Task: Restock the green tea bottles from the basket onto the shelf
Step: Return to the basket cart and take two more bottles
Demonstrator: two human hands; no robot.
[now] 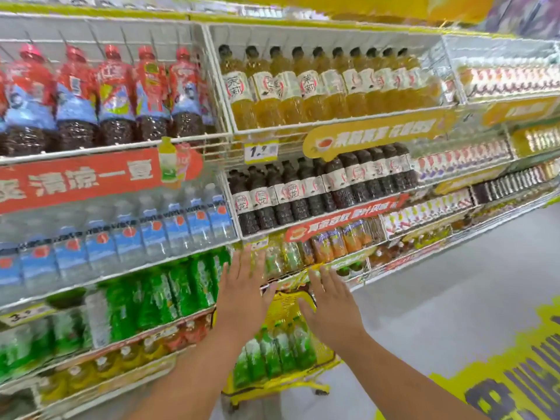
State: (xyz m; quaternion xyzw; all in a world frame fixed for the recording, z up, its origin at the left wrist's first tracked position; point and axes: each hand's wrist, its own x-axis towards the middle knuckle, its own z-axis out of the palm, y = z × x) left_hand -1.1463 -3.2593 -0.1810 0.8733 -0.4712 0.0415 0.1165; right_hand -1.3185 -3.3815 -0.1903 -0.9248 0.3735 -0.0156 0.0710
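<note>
Both hands, left hand [242, 294] and right hand [328, 301], spread wide and empty above basket [325, 353]; best lower onto nearest green tea bottles [274, 351], grip one upright by its neck.

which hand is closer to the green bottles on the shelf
Left. The left hand hovers open right beside the shelf's green bottles; the right hand is farther right, above the yellow basket.

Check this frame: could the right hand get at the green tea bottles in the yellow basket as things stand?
Probably yes. The right hand is open and empty, hovering above the yellow basket, whose top is uncovered; the green tea bottles stand upright below it with nothing in between.
</note>
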